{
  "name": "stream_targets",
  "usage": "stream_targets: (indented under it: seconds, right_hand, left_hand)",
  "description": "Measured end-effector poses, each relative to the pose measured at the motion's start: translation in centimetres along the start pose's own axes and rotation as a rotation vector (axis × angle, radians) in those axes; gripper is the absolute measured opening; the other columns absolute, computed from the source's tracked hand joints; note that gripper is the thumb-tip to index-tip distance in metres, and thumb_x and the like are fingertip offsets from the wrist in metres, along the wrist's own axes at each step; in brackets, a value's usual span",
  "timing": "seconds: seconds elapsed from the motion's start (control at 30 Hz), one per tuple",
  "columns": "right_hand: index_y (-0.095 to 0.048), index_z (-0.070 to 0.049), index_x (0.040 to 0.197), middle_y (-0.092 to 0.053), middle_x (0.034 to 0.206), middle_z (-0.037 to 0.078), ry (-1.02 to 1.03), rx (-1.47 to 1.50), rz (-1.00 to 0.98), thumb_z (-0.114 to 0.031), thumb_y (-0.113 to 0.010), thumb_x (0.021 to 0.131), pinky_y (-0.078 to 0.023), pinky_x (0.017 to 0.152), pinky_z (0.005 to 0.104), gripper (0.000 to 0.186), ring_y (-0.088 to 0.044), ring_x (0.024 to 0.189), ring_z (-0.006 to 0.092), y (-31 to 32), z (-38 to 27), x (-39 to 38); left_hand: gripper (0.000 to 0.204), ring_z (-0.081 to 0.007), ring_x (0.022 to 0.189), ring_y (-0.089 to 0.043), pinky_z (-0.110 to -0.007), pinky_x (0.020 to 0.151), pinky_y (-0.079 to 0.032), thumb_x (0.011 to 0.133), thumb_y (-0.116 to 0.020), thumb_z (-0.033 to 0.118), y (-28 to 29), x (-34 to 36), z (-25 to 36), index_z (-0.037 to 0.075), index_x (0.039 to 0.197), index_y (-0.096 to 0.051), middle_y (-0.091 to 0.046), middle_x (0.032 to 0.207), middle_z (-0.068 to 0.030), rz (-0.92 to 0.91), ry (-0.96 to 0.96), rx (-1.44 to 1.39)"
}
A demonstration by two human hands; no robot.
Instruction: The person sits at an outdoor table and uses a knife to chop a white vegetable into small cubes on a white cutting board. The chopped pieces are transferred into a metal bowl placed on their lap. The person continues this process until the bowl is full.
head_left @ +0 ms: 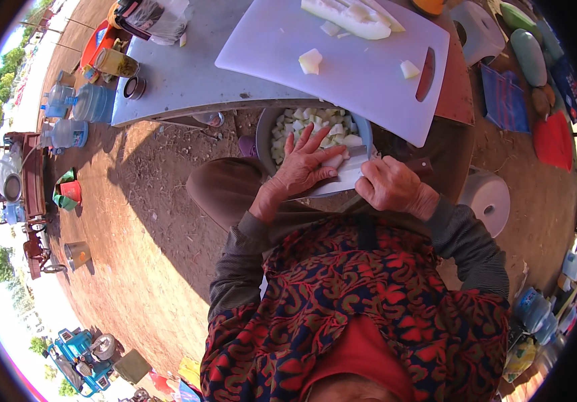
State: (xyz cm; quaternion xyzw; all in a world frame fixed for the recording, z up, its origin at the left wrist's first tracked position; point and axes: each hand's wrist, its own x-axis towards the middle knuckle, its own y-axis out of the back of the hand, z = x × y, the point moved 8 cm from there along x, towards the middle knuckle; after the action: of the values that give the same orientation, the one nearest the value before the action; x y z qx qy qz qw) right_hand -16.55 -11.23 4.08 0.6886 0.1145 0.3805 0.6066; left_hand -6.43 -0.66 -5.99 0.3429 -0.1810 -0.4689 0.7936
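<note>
My right hand (390, 184) is closed round a cleaver, whose dark brown handle end pokes out past the fist. The broad metal blade (349, 175) lies flat over the near rim of a round basin. On it rest a few pale chunks of gourd (334, 160). My left hand (305, 164) reaches across from the other side, fingers spread, touching the chunks and the blade. Inside the basin (265, 134) is a heap of whitish-green cubes. Above hangs a white cutting board (268, 47) over the table edge, bearing a long cut gourd piece (352, 17) and some loose bits.
The grey table (181, 74) carries a jar (116, 63) and a small dark lid (135, 88). White plastic stools (486, 201) stand at right, near whole green gourds (528, 57) and a red bag (553, 141). Water jugs (94, 104) and a bucket (77, 254) are on the left.
</note>
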Motion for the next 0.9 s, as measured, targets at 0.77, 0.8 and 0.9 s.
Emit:
stream_targets:
  seconds: [0.77, 0.8, 0.9]
  right_hand:
    - [-0.048, -0.007, 0.077, -0.044, 0.078, 0.009, -0.451, 0.119, 0.074, -0.004, -0.065, 0.075, -0.045, 0.051, 0.0377, 0.017, -0.055, 0.060, 0.0253, 4.2, 5.9, -2.5]
    - [-0.048, -0.007, 0.076, -0.043, 0.077, 0.008, -0.409, 0.097, 0.058, -0.005, -0.063, 0.076, -0.045, 0.051, 0.0369, 0.015, -0.055, 0.060, 0.0241, 4.0, 5.5, -2.4]
    - [-0.048, -0.008, 0.074, -0.042, 0.076, 0.007, -0.337, 0.029, 0.040, -0.007, -0.063, 0.074, -0.045, 0.052, 0.0347, 0.015, -0.054, 0.061, 0.0209, 4.2, 4.7, -2.1]
  left_hand:
    - [0.021, -0.0263, 0.110, -0.062, -0.035, 0.094, -0.048, 0.081, -0.077, 0.012, 14.4, 1.1, 5.4, 0.004, 0.101, -0.074, -0.069, 0.114, -0.0118, 0.477, -0.133, -0.241]
    - [0.021, -0.0327, 0.117, -0.058, -0.041, 0.097, -0.048, 0.075, -0.080, 0.010, 13.2, 1.8, 6.3, 0.007, 0.095, -0.075, -0.069, 0.115, -0.0114, 0.348, -0.176, -0.209]
    - [0.021, -0.0320, 0.124, -0.054, -0.043, 0.099, -0.046, 0.076, -0.080, 0.012, 9.2, 2.7, 6.1, 0.008, 0.096, -0.076, -0.069, 0.115, -0.0105, 0.035, -0.175, -0.169]
